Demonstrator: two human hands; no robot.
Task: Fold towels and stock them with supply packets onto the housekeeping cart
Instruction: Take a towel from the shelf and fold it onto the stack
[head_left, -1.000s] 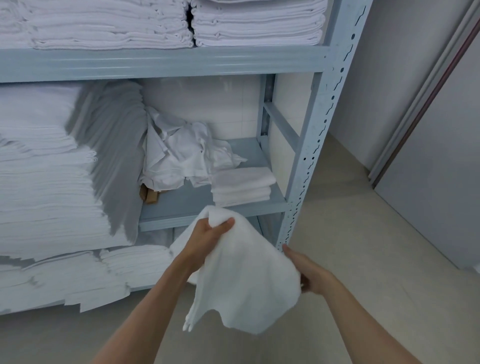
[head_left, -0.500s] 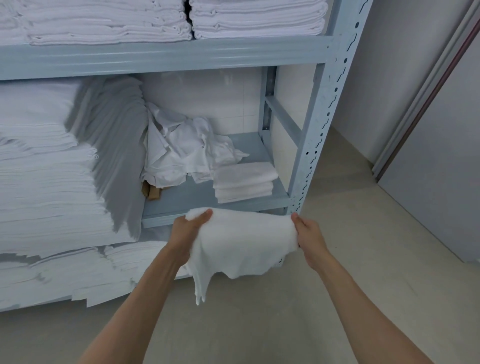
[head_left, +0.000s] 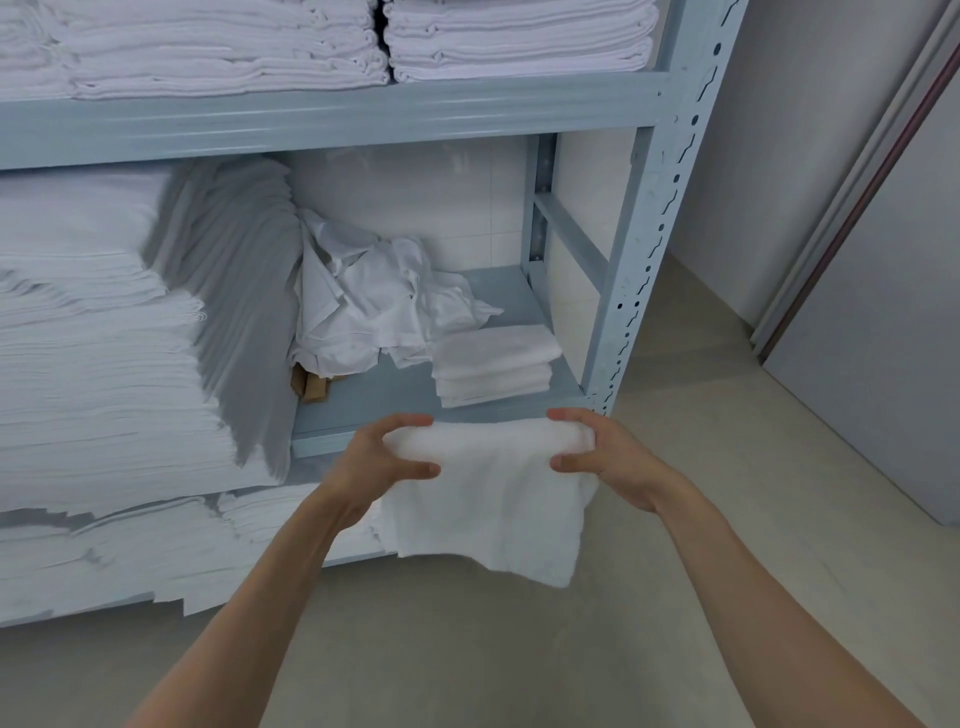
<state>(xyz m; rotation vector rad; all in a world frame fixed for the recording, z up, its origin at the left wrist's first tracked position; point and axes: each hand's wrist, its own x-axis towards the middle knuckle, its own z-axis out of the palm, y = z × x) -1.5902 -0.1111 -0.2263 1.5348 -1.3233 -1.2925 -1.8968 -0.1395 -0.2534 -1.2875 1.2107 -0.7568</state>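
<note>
head view: a white towel held up in the air just in front of the blue shelf, near its front right corner, top edge rolled over and the rest hanging down toward the floor. left hand clamped on the towel's top left end, thumb under and fingers over; right hand clamped on the top right end the same way. behind, on the shelf board, a small stack of folded towels near the right front edge, a crumpled white cloth beside it, and tall piles of folded linen at the left.
</note>
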